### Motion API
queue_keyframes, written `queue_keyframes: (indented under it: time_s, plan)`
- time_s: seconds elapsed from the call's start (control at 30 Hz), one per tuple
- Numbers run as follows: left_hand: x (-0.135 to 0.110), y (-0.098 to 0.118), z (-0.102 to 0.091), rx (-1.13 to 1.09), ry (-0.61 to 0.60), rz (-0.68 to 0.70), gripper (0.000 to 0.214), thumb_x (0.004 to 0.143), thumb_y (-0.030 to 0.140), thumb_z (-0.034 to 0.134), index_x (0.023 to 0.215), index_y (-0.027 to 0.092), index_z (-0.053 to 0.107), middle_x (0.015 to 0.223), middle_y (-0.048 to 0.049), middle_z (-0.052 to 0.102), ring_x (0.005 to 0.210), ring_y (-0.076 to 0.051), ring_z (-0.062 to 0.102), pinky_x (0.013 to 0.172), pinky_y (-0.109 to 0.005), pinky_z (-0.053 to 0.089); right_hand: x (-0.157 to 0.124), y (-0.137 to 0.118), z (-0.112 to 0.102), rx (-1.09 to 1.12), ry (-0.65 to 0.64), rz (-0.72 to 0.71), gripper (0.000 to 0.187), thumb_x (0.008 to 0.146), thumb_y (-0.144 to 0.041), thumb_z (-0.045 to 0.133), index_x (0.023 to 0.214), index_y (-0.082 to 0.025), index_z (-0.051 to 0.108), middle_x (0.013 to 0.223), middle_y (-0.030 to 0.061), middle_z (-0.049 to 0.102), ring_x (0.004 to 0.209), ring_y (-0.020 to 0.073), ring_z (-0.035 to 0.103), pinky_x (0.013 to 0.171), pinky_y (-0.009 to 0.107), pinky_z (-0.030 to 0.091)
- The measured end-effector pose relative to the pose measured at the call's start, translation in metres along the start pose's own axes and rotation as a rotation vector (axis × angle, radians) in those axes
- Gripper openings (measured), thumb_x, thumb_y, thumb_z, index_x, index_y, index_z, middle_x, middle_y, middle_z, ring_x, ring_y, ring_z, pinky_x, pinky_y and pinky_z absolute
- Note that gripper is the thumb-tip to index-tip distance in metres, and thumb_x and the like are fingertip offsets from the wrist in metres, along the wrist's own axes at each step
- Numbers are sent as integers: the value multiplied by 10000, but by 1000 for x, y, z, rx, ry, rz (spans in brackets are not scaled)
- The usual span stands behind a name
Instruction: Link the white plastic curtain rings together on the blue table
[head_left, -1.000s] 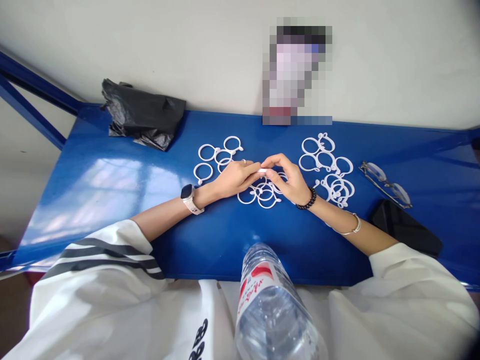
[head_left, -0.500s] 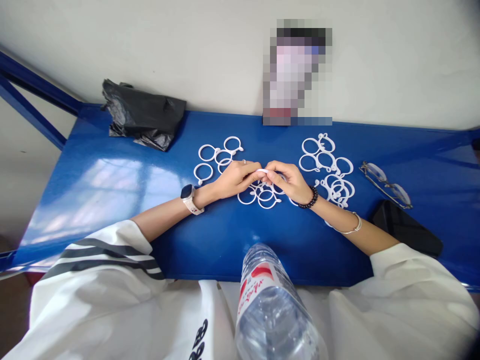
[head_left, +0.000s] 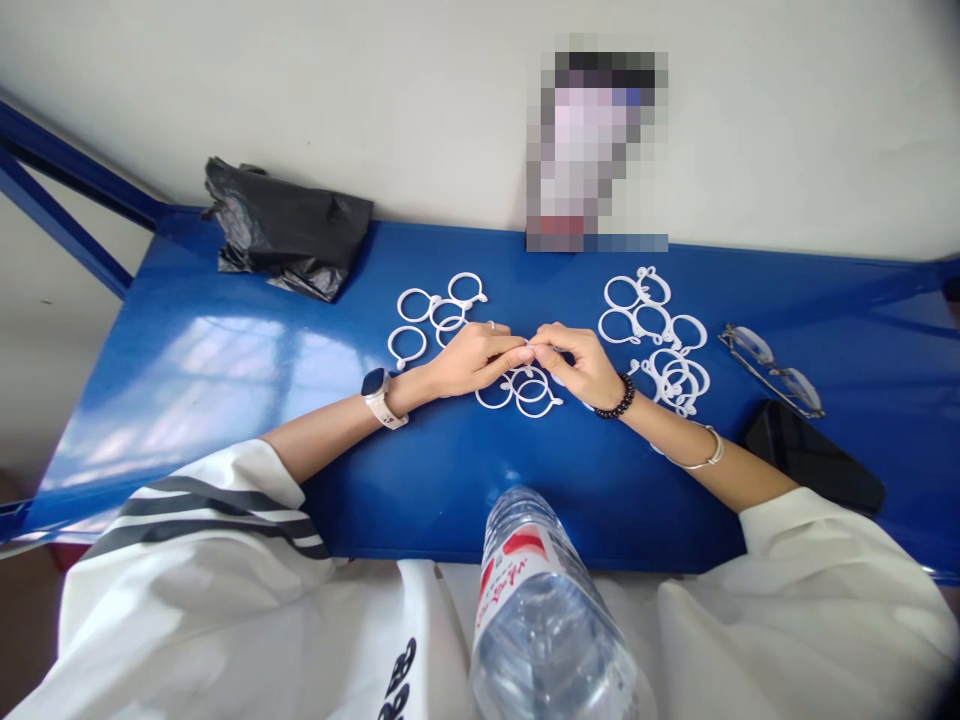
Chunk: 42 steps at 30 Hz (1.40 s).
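My left hand (head_left: 480, 357) and my right hand (head_left: 583, 364) meet over the middle of the table, fingertips pinched together around a thin white plastic ring (head_left: 531, 345). Fingers hide most of that ring. Right below the hands lie several more white rings with small eyelets (head_left: 535, 415), partly covered by them. Another loose group of white rings (head_left: 389, 345) is beside my left hand. To the right of my right hand is a larger, overlapping group of the same rings (head_left: 706, 335).
A blue table (head_left: 420, 470) stands against a pale wall. On it are a crumpled black plastic bag (head_left: 292, 225), eyeglasses (head_left: 772, 365) and a black phone-like object (head_left: 814, 460). A large water bottle (head_left: 555, 620) stands close to my body. A blurred-out item (head_left: 589, 150) is at the back.
My fingertips have closed in and shifted slightly, so less of the held white ring shows between them. The loose rings and other objects stay where they were.
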<state>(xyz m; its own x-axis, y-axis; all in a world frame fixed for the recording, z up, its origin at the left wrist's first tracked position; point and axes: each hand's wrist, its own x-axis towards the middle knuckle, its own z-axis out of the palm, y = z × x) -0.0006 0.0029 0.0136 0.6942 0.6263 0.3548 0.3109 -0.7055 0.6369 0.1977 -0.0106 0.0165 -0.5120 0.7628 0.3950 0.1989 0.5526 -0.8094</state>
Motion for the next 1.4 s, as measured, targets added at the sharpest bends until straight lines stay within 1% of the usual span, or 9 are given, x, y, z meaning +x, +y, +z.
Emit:
queue_keyframes:
  time_s: [0.13,0.33,0.5,0.73,0.9,1.03,1.13,1.3,1.4]
  plan:
    - [0,-1,0,5,4,5,589,1041,503,261,618,165,494,533,3,470,512,-105,424,533,-250,336,-1,1,1,-75,11,10,340,1005,-424,458,800,-216,634,694,-28,660,552,103,519,657,298,409]
    - [1,-2,1,15,-2,1,612,1035,526,256,603,165,494,532,-4,496,519,-110,432,537,-247,350,-2,-1,3,-150,28,-2,344,1006,-407,468,804,-205,661,700,-21,690,568,103,556,702,304,415]
    - [0,-3,1,30,-6,-12,627,1032,540,241,591,166,484,527,-4,491,513,-111,423,531,-249,348,-3,-1,3,-176,37,-11,344,1010,-392,464,803,-201,661,687,-28,687,540,95,529,696,304,402]
    - [-1,-3,2,48,26,30,564,1051,457,258,644,161,512,567,-7,512,528,-108,436,529,-247,336,-2,0,3,-162,25,-47,302,1018,-329,450,803,-204,620,688,-33,650,578,98,526,704,299,399]
    - [-1,-3,2,41,61,38,508,1054,395,297,648,161,493,559,7,468,507,-96,406,508,-236,313,-1,0,2,-180,42,-63,277,1011,-288,424,812,-204,596,701,-4,605,674,138,542,709,317,406]
    - [-1,-2,3,59,97,14,506,1054,371,297,619,165,448,545,15,430,490,-89,378,486,-235,278,-1,-1,1,-148,87,-71,181,972,-225,453,889,-201,612,797,30,626,769,170,568,754,346,434]
    - [0,-1,2,97,98,-18,517,1057,371,277,612,165,443,552,13,442,487,-87,374,493,-239,283,0,-2,-1,-126,109,-55,160,921,-170,454,900,-203,610,846,38,637,806,183,573,779,366,441]
    - [-1,1,1,144,121,-11,508,1053,347,296,613,163,470,543,15,455,478,-88,369,494,-244,275,0,-1,0,-123,117,-3,282,710,-65,448,905,-205,596,825,29,587,794,189,553,758,367,462]
    - [-1,1,1,147,132,-16,492,1049,331,311,617,162,475,539,17,464,474,-86,369,493,-238,277,0,1,2,-135,112,3,333,670,-41,436,917,-207,584,838,28,579,798,186,553,742,355,472]
